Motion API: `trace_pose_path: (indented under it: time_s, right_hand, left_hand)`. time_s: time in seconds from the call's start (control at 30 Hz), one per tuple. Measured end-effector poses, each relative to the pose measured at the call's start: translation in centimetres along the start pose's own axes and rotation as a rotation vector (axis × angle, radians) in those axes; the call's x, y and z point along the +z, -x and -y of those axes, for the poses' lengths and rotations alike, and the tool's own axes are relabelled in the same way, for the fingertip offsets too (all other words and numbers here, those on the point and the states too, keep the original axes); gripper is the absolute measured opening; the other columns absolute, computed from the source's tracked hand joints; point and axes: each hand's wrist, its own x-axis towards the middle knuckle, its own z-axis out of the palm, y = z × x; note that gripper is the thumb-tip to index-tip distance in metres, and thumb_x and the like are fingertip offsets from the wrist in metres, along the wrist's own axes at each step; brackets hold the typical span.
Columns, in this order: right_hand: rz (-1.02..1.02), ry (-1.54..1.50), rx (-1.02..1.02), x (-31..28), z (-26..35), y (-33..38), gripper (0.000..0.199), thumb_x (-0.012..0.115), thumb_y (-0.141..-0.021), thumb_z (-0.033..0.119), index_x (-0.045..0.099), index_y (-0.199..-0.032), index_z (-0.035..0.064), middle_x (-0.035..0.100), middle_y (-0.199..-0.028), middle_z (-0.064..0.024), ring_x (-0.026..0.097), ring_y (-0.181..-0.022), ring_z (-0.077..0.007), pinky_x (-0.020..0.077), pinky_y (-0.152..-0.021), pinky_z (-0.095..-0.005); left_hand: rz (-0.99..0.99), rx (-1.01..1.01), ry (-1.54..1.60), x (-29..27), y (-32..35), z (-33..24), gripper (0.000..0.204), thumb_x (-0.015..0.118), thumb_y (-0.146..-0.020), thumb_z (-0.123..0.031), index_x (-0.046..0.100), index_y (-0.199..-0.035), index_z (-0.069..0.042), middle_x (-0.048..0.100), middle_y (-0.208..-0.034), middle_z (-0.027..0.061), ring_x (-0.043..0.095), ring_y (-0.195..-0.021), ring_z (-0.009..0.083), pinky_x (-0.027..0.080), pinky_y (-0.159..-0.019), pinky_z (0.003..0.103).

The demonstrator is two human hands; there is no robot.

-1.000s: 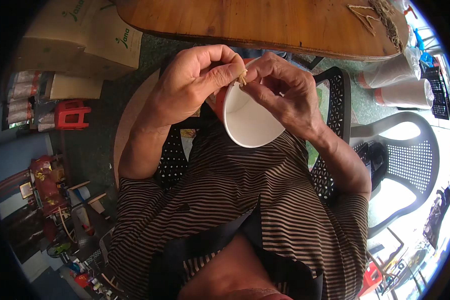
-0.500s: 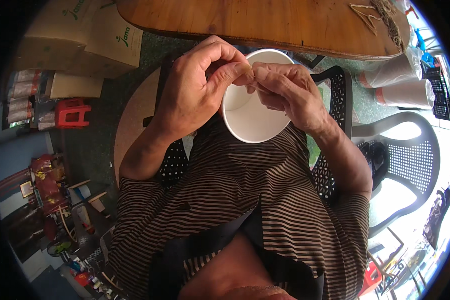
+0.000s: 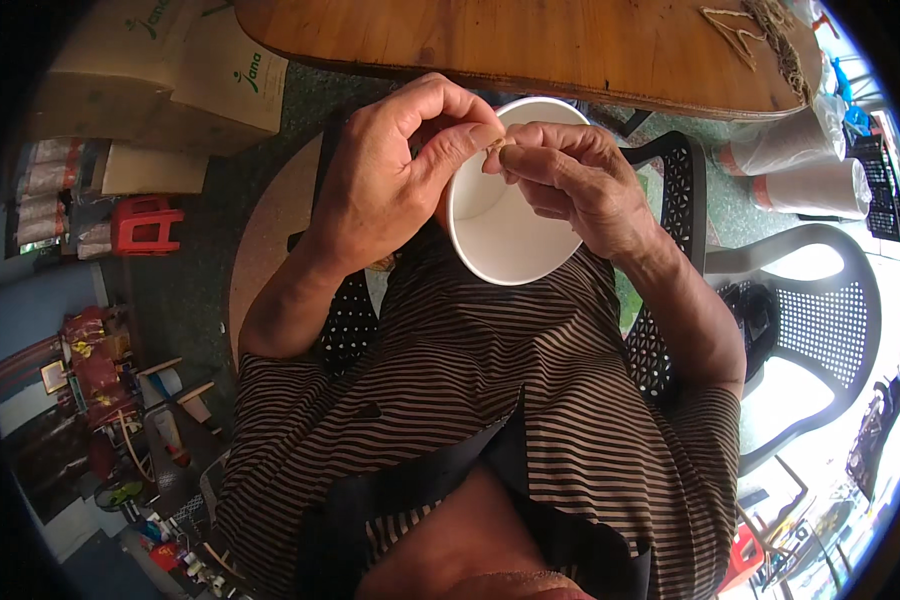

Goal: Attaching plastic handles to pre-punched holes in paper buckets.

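A white tub (image 3: 510,245) with a round rim sits tilted at my lap, its open mouth facing up. Over its far side my two hands meet at the fingertips. My left hand (image 3: 395,170) is closed in a pinch, thumb against forefinger. My right hand (image 3: 580,180) pinches too, with its other fingers curled in. Between the fingertips shows a small light-brown piece (image 3: 496,146), perhaps twine; it is too small to make out. The fingers cover part of the tub's inside, and the visible inner wall is plain white.
Beyond the tub runs the edge of a wooden table (image 3: 530,50) with a bundle of brown twine (image 3: 776,40) on it. Cardboard boxes (image 3: 160,100) and a red stool (image 3: 146,226) are at the left. A dark plastic chair (image 3: 820,330) and wrapped white rolls (image 3: 810,188) stand right.
My right fingertips have drawn slightly apart from the left ones and shifted a little, so the light-brown piece now shows between them. The tub has barely moved.
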Motion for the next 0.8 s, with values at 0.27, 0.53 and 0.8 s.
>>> trace_pose_path:
  time_s: [0.27, 0.53, 0.8]
  right_hand:
    - [-0.028, 0.011, 0.086, 0.0, -0.2, -0.2, 0.022, 0.066, -0.098, 0.021, 0.078, -0.099, 0.0031, 0.059, -0.076, 0.0044, 0.041, -0.058, -0.0014, 0.0321, -0.053, -0.0203]
    - [-0.012, -0.044, 0.121, -0.6, 0.2, -0.2, 0.023, 0.066, -0.099, 0.024, 0.077, -0.1, 0.0034, 0.055, -0.075, 0.0044, 0.037, -0.056, -0.0016, 0.0287, -0.052, -0.0205]
    - [-0.01, -0.004, 0.118, -0.5, 0.6, -0.1, 0.021, 0.067, -0.097, 0.023, 0.078, -0.096, 0.005, 0.055, -0.075, 0.0043, 0.038, -0.057, -0.0021, 0.0287, -0.052, -0.0209]
  left_hand:
    - [0.115, -0.228, 0.222, -1.4, 0.0, 0.0, 0.016, 0.063, -0.103, -0.005, 0.062, -0.117, 0.002, 0.064, -0.097, 0.0011, 0.058, -0.087, 0.0063, 0.048, -0.08, 0.022]
    - [0.088, -0.073, 0.082, -1.5, 0.3, 0.3, 0.02, 0.071, -0.092, 0.004, 0.067, -0.111, 0.001, 0.071, -0.098, 0.0043, 0.065, -0.083, 0.0082, 0.056, -0.078, 0.024]
    - [-0.004, -0.031, 0.024, -1.5, 0.2, -0.1, 0.018, 0.071, -0.093, 0.002, 0.068, -0.111, 0.0, 0.071, -0.091, 0.0036, 0.069, -0.083, 0.0094, 0.058, -0.075, 0.024]
